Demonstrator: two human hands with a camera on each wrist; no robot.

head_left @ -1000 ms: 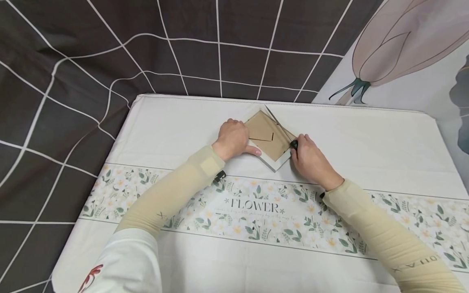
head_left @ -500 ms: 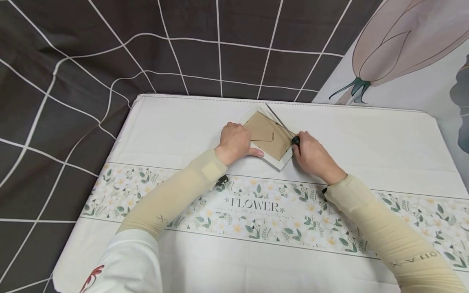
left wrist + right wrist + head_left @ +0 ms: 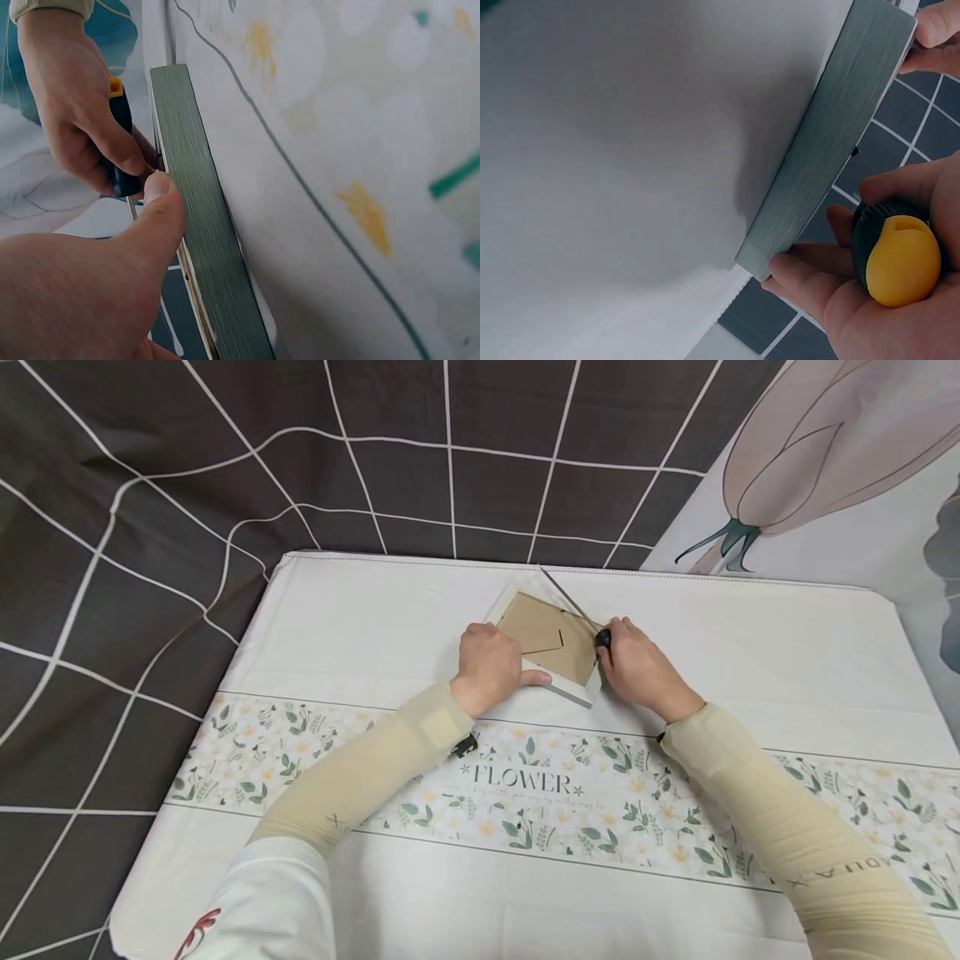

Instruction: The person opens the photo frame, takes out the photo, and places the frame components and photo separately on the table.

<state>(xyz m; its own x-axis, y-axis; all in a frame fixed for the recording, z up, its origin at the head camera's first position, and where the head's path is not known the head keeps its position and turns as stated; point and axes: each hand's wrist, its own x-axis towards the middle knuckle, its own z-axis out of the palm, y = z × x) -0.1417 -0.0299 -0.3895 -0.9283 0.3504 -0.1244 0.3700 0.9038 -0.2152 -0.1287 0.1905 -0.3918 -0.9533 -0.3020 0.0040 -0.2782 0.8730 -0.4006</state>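
A picture frame (image 3: 573, 691) lies back side up near the table's far edge, with its brown backing board (image 3: 542, 620) showing. A dark slit and a line mark the board. My left hand (image 3: 491, 667) grips the frame's left side, thumb along the near edge. In my right hand (image 3: 639, 667) is a screwdriver (image 3: 603, 638) with a black and yellow handle (image 3: 904, 262); its thin shaft points away over the frame's far right side. The right wrist view shows fingertips of that hand at the frame's corner. Greyish-green in the left wrist view is the frame's side edge (image 3: 206, 217).
A white tablecloth (image 3: 360, 627) with a floral band and the word FLOWER covers the table. Behind stands a dark cloth (image 3: 495, 493) with white grid lines. At the right hangs a pale sheet with a large pink flower (image 3: 787, 460).
The frame has turned counterclockwise, its near corner shifting right. My left hand has moved right and slightly nearer; my right hand, still holding the screwdriver, has moved slightly away from me.
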